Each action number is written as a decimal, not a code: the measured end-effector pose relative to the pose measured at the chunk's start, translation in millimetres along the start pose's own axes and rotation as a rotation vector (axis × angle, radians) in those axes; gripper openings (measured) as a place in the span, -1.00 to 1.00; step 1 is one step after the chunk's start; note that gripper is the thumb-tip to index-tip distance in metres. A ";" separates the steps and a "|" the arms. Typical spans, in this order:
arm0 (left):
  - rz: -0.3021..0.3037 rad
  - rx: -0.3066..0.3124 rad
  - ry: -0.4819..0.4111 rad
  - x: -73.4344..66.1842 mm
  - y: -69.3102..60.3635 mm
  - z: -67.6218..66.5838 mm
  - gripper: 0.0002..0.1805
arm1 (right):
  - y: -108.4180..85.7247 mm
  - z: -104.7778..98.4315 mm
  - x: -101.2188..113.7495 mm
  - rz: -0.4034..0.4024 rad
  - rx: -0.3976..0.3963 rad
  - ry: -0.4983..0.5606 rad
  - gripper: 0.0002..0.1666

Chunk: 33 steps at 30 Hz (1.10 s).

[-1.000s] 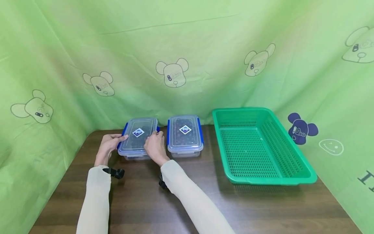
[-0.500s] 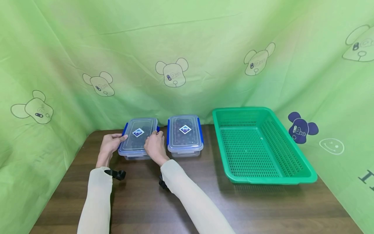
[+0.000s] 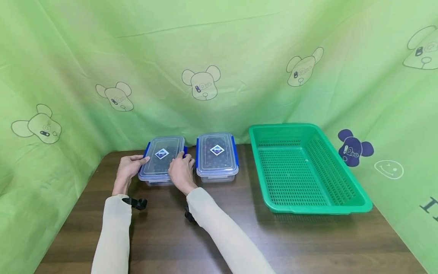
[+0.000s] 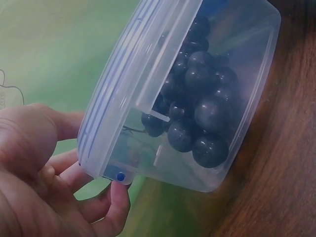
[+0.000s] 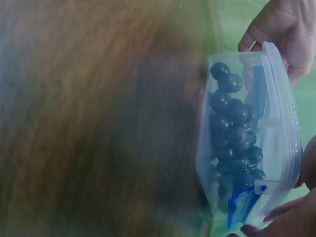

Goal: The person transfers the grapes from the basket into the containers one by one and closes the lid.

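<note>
A clear food container [image 3: 158, 165] with a blue-trimmed lid and a diamond label stands on the table at the left. Dark grapes [image 4: 200, 106] show through its wall in both wrist views. My left hand [image 3: 129, 167] grips its left edge, thumb on the lid and other fingers curled below the rim. At the opposite edge is my right hand [image 3: 181, 171], thumb by the lid and fingers at the blue side clip [image 5: 242, 207]. That clip stands angled out from the wall in the right wrist view. The right hand's fingertips are partly cut off there.
A second lidded container [image 3: 216, 160] with blue clips stands just right of the first. Farther right is a green perforated basket [image 3: 316, 209]. The brown wooden table [image 3: 164, 243] meets a green patterned curtain [image 3: 239, 95] behind.
The right hand's fingers have spread slightly outward at the container's right edge. My left hand keeps its grip, and the container stays in place. The head view has tilted slightly.
</note>
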<state>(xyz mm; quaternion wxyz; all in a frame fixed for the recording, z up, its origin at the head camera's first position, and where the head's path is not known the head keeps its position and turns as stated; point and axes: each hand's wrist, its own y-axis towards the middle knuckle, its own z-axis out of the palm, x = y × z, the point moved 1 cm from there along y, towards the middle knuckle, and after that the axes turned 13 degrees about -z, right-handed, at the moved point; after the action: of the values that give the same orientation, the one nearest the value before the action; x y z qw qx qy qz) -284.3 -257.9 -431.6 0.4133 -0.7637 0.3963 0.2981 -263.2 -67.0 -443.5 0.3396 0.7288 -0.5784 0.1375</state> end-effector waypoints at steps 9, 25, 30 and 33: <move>-0.005 -0.007 0.015 -1.0 1.7 1.5 -0.38 | 2.3 17.1 -5.5 0.162 -0.040 0.230 -0.27; -0.004 -0.003 0.012 -2.4 4.6 0.2 -0.38 | 1.1 4.0 5.3 0.231 -0.055 0.136 -0.20; -0.011 0.010 0.016 -0.2 4.5 -0.2 -0.36 | -0.5 5.5 4.4 0.247 -0.081 0.146 -0.31; -0.008 0.011 0.013 -0.2 4.0 -3.0 -0.36 | -0.4 4.1 5.1 0.216 -0.071 0.142 -0.42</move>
<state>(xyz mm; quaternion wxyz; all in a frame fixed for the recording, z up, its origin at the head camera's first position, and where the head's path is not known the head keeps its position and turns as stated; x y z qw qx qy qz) -287.4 -261.8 -431.6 0.4161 -0.7650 0.3974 0.2893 -262.1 -73.5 -443.5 0.3884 0.6383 -0.6325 0.2040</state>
